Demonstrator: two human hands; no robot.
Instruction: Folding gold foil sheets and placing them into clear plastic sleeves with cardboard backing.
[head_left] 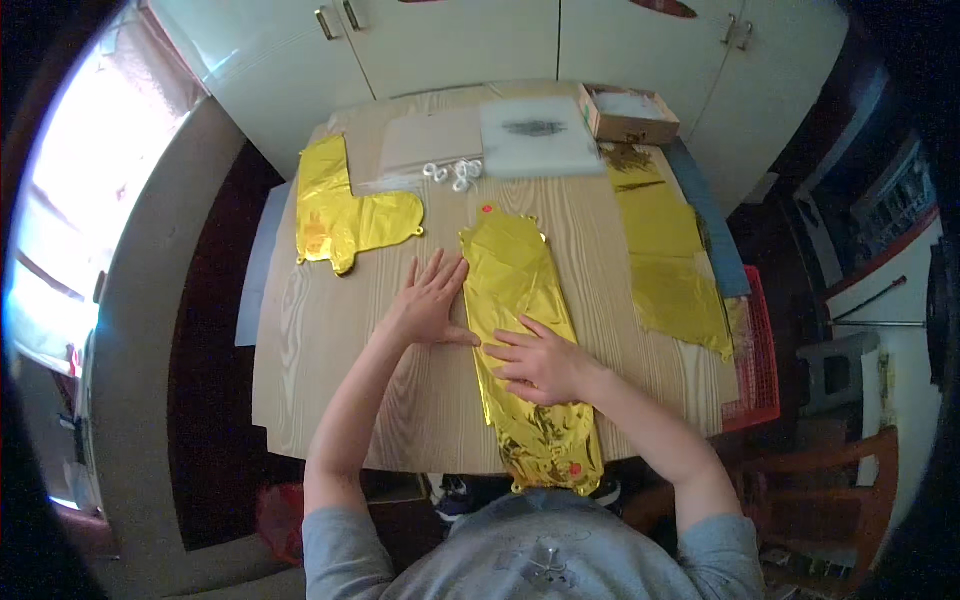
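A long gold foil balloon (pixel 512 265), flat and without air, lies lengthwise before me, its near end reaching over the table's front edge. My left hand (pixel 430 305) rests at its left edge, fingers spread, thumb touching the foil. Across the balloon's middle lies my right hand (pixel 540 362), palm down with the fingers apart, pressing on the foil. Neither hand grips anything. An L-shaped gold foil balloon (pixel 350 215) lies flat at the far left. More flat gold foil (pixel 665 230) is laid out along the right side of the table.
White ring-like coils (pixel 460 173) sit at the back near a whitish translucent sheet (pixel 540 140). A shallow box (pixel 630 115) stands at the back right. Beyond the wooden table (pixel 400 400) are white cabinets (pixel 460 50). A red basket (pixel 765 350) is at the right edge, a wooden chair (pixel 870 490) lower right.
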